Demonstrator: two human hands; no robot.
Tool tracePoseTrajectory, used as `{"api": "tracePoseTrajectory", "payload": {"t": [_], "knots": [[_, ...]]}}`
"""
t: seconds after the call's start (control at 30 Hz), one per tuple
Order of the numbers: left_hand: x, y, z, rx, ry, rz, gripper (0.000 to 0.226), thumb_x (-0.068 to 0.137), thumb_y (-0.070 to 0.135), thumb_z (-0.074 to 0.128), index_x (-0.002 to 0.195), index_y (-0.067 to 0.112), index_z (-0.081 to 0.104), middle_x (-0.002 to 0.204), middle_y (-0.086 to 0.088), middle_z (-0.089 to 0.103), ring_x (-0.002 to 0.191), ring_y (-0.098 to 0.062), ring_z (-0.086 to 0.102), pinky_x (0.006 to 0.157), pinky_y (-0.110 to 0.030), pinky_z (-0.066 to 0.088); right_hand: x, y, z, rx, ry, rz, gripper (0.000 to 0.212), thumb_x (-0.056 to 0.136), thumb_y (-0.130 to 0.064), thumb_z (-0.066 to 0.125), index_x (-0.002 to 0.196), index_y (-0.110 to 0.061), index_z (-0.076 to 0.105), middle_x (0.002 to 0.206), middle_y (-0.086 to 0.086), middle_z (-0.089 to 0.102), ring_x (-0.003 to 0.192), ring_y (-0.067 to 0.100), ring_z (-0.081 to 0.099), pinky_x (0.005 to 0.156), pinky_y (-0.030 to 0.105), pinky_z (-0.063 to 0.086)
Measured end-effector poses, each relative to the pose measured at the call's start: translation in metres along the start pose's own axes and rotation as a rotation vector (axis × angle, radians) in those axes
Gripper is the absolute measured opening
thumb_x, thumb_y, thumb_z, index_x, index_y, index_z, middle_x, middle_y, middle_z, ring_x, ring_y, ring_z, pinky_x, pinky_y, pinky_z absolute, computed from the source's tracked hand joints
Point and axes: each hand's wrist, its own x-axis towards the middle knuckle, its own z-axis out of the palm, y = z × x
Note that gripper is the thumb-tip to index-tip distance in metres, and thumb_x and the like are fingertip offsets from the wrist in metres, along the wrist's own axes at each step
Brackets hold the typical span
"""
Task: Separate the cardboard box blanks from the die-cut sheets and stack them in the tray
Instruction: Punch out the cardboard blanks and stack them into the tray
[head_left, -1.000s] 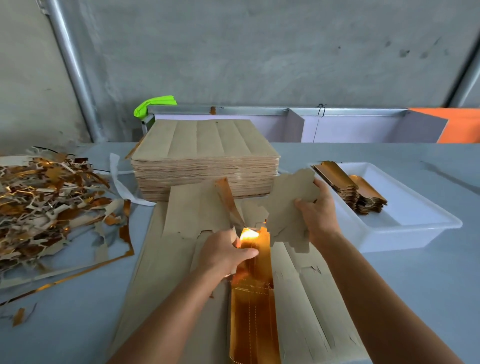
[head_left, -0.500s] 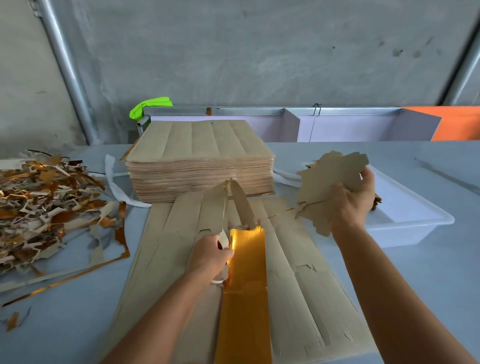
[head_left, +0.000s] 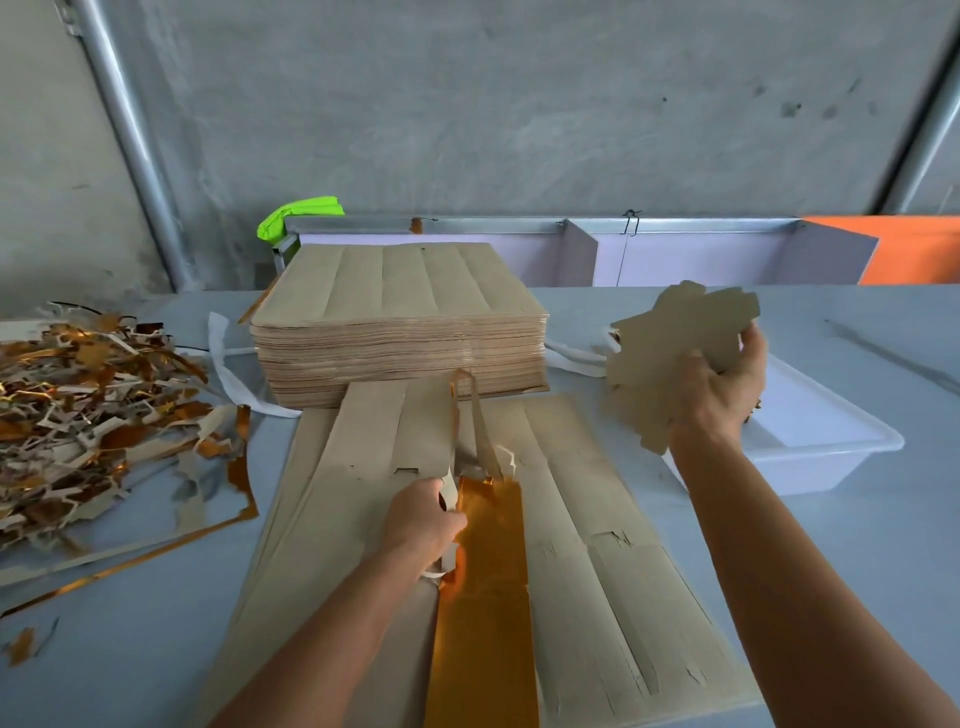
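— Grey tabletop (head_left: 857, 571) first, since it carries everything. What lies on it?

— A tall stack of die-cut sheets (head_left: 400, 332) at the far middle, brown side up. Touching its front edge, a working sheet (head_left: 597, 530) lies flat, and one long gold strip (head_left: 483, 597) shows where a blank is gone from it.

— And the tray?

— A white tray (head_left: 826, 457) sits at the right, just beside the working sheet. What is in it is mostly hidden behind the right hand; only a dark sliver shows at the wrist (too little to name).

— Where is the blank, then?

— The separated box blank (head_left: 670, 353) is in the air above the tray's near-left corner, tilted, brown face towards the camera. The right hand (head_left: 722, 395) holds it: the fingers curl round its right edge and the thumb lies across its face.

— The other hand?

— The left hand (head_left: 421, 519) rests on the working sheet at the strip's left edge, fingers curled, pinching a pale waste strip (head_left: 448, 493) that rises from the sheet.

— Anything smaller?

— A scrap heap (head_left: 88, 405) of brown and gold offcuts at the left, well apart from the tray.
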Motion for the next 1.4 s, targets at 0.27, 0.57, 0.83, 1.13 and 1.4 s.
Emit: {"api": "tracePoseTrajectory", "payload": {"t": [0.27,0.57,0.83,1.13,1.4], "knots": [[-0.007,0.007,-0.002,-0.179,0.061,-0.083,0.023,0.087,0.018,0.064,0.107,0.016,0.052,0.096,0.001,0.057,0.079,-0.011,0.054,0.051,-0.013,0.037,-0.015,-0.004,-0.012,-0.329,-0.255,-0.043,0.073,0.083,0.008,0.036,0.143,-0.034,0.031,0.107,0.003,0.055,0.093,0.021,0.052,0.086,0.036,0.044],[-0.018,0.021,-0.010,-0.494,0.063,-0.127,0.013,0.087,0.015,0.064,0.080,0.014,0.053,0.070,-0.001,0.058,0.058,-0.009,0.056,0.043,-0.018,0.036,-0.080,-0.007,-0.003,-1.214,-0.477,-0.474,0.011,0.082,0.002,0.050,0.085,-0.009,0.051,0.063,0.004,0.046,0.054,0.023,0.043,0.046,0.029,0.032],[-0.028,0.027,-0.005,-0.552,0.018,-0.107,0.010,0.088,0.014,0.062,0.083,0.011,0.054,0.077,-0.004,0.062,0.065,-0.011,0.059,0.049,-0.019,0.038,-0.089,0.028,0.006,-1.026,-0.722,-0.026,0.026,0.096,-0.032,0.047,0.087,-0.009,0.057,0.083,0.005,0.058,0.066,0.011,0.050,0.055,0.021,0.044],[-0.030,0.027,-0.002,-0.611,0.063,-0.107,0.014,0.088,0.014,0.062,0.078,0.012,0.053,0.074,-0.004,0.061,0.064,-0.011,0.058,0.050,-0.020,0.038,-0.094,0.032,0.003,-1.206,-0.757,-0.146,0.032,0.093,-0.003,0.050,0.124,-0.007,0.040,0.076,-0.004,0.042,0.061,0.007,0.045,0.042,0.016,0.030],[-0.034,0.049,0.000,-0.828,-0.045,-0.107,0.009,0.091,0.020,0.061,0.085,0.013,0.061,0.060,0.005,0.056,0.046,-0.004,0.050,0.042,-0.015,0.039,-0.103,0.021,0.014,-0.854,-1.005,0.078,0.016,0.098,-0.014,0.043,0.101,-0.008,0.057,0.089,0.005,0.058,0.072,0.010,0.053,0.054,0.014,0.039]]}}
